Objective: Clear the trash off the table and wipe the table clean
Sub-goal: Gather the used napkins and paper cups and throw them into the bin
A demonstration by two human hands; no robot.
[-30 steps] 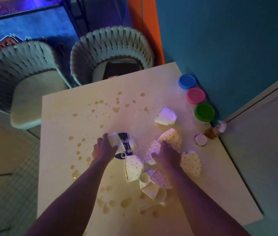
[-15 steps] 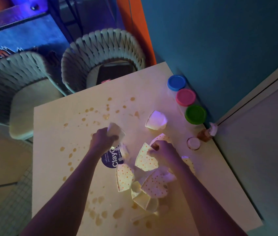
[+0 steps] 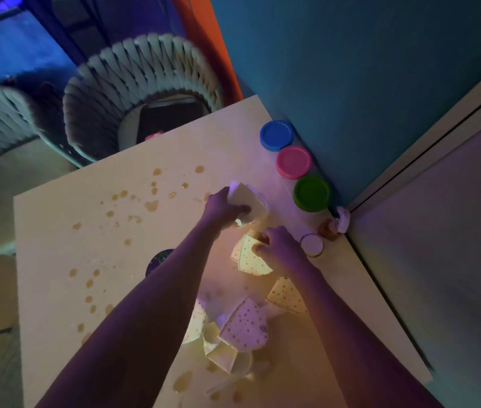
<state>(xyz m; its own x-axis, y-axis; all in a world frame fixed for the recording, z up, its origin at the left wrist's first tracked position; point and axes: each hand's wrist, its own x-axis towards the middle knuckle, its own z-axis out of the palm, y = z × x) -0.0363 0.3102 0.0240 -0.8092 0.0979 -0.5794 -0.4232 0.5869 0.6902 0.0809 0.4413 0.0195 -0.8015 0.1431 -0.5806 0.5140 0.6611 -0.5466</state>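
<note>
Brown spill drops (image 3: 151,205) speckle the pale table (image 3: 65,248). My left hand (image 3: 223,210) grips a plain white paper piece (image 3: 248,203) far on the table, near the green tub. My right hand (image 3: 277,247) pinches a stack of dotted paper pieces (image 3: 248,259) just nearer. More dotted paper pieces (image 3: 246,326) and a lone one (image 3: 287,295) lie close to me, beside plain folded scraps (image 3: 223,353). A dark round label (image 3: 161,257) peeks out from under my left forearm.
Blue (image 3: 276,134), pink (image 3: 293,161) and green (image 3: 312,193) lidded tubs line the table's right edge by the teal wall. A small brown bottle (image 3: 329,229) and a round cap (image 3: 311,245) stand beside them. Two woven chairs (image 3: 145,83) sit beyond the far edge.
My left hand carried its white piece from the dark label up and right to the other white piece. My right hand gathered dotted pieces and lifted them further away from me.
</note>
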